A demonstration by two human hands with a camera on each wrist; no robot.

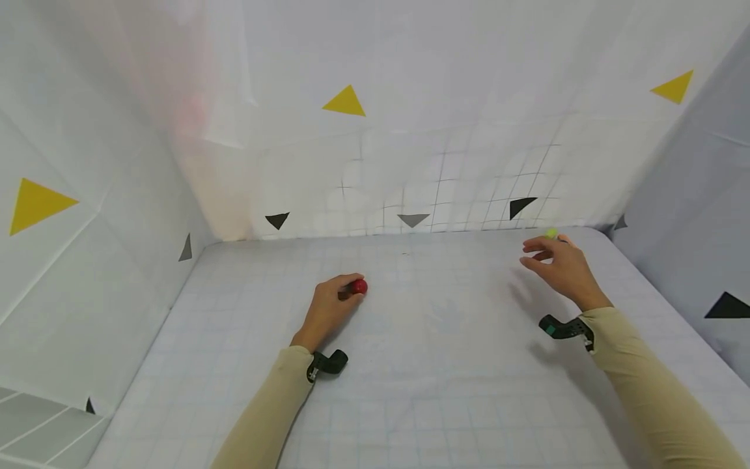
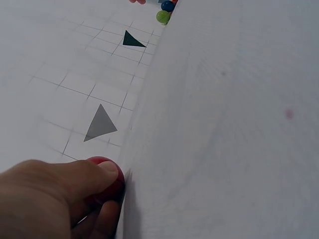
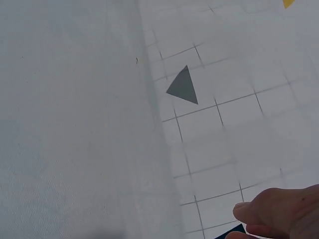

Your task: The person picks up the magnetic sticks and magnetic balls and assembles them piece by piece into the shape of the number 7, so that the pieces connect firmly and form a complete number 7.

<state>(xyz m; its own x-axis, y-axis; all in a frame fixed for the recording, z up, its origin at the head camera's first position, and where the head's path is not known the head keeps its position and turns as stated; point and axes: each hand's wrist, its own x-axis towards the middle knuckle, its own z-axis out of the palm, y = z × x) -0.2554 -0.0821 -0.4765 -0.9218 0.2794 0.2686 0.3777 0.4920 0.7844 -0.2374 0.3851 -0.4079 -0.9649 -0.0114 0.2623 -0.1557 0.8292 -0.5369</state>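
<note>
The left hand (image 1: 326,309) lies to the left and on the near side of the ball (image 1: 360,286), which sits between its thumb and fingers; beneath the ball spreads the table (image 1: 433,365) (whether the two touch, I cannot tell); well to the ball's right and slightly farther back is the right hand (image 1: 565,268); just behind that hand, farther back than the ball, lie the other balls (image 2: 163,17), partly hidden; behind the ball stands the back wall (image 1: 469,71).
</note>
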